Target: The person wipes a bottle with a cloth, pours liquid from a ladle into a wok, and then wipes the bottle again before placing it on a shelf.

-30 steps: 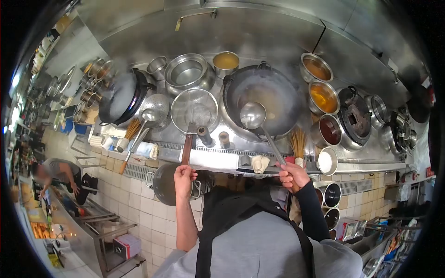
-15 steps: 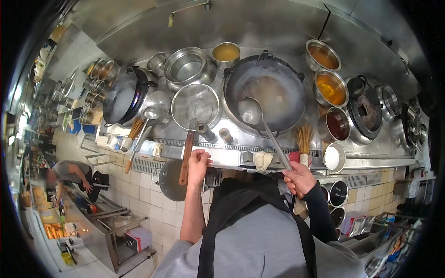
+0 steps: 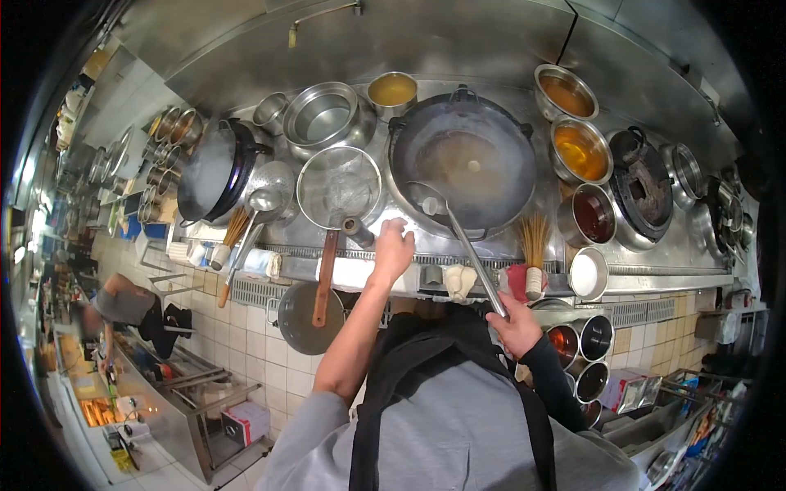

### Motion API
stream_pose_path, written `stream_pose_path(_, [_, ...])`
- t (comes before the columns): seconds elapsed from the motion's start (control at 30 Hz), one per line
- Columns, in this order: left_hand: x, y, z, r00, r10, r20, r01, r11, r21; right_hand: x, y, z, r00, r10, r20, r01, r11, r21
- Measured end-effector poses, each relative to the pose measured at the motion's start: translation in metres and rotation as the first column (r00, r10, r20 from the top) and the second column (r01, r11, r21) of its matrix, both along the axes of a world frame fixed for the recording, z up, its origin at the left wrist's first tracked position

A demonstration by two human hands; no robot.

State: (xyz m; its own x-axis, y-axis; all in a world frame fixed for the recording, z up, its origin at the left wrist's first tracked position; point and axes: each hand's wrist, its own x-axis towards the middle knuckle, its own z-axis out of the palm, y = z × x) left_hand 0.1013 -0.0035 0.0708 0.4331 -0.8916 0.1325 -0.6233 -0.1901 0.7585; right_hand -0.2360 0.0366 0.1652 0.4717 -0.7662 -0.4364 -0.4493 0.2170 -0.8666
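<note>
My right hand [image 3: 517, 327] is closed round the end of a long-handled metal ladle [image 3: 471, 255]. The ladle's bowl is over the near left edge of a large dark wok [image 3: 524, 176] with cloudy, steaming liquid in it. My left hand [image 3: 395, 250] reaches over the front of the stove, its fingers curled where a small upright cylinder stood; the hand covers that cylinder. A similar dark cylinder [image 3: 356, 231] stands just to its left. Beyond it, a wire strainer [image 3: 339, 190] with a wooden handle lies on the stove, the handle overhanging the front edge.
Bowls of orange liquid [image 3: 581, 151] and pots of red sauce [image 3: 593, 216] and white contents [image 3: 589, 274] line the right. A bamboo brush [image 3: 535, 254] stands near my right hand. Another wok [image 3: 211, 176] steams at left. A person [image 3: 127, 299] bends at a far-left counter.
My left hand has moved forward and right, from beside the strainer handle to the small cylinder. The ladle's bowl has shifted left to the wok's edge, and my right hand has drawn back slightly.
</note>
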Motion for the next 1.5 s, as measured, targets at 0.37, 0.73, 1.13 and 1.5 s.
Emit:
stream_pose_path(0.37, [-0.035,-0.101,-0.030,0.924,-0.147,0.354,0.056,0.965,0.254,-0.005,-0.004,0.021,0.970,-0.196,0.141,0.119,0.897,0.427])
stream_pose_path(0.73, [-0.041,-0.059,-0.023,0.864,-0.360,0.353,0.332,0.933,0.139,-0.017,-0.006,0.006,0.914,-0.335,0.228,0.152,0.805,0.573])
stream_pose_path(1.13, [-0.023,0.012,-0.021,0.993,-0.002,0.116,-0.001,1.000,0.023,-0.018,-0.011,0.008,0.964,-0.199,0.174,0.102,0.888,0.448])
stream_pose_path(1.5, [-0.063,-0.013,-0.011,0.964,-0.171,0.203,0.172,0.985,0.015,-0.024,-0.005,0.008,0.993,-0.097,0.063,0.082,0.975,0.207])
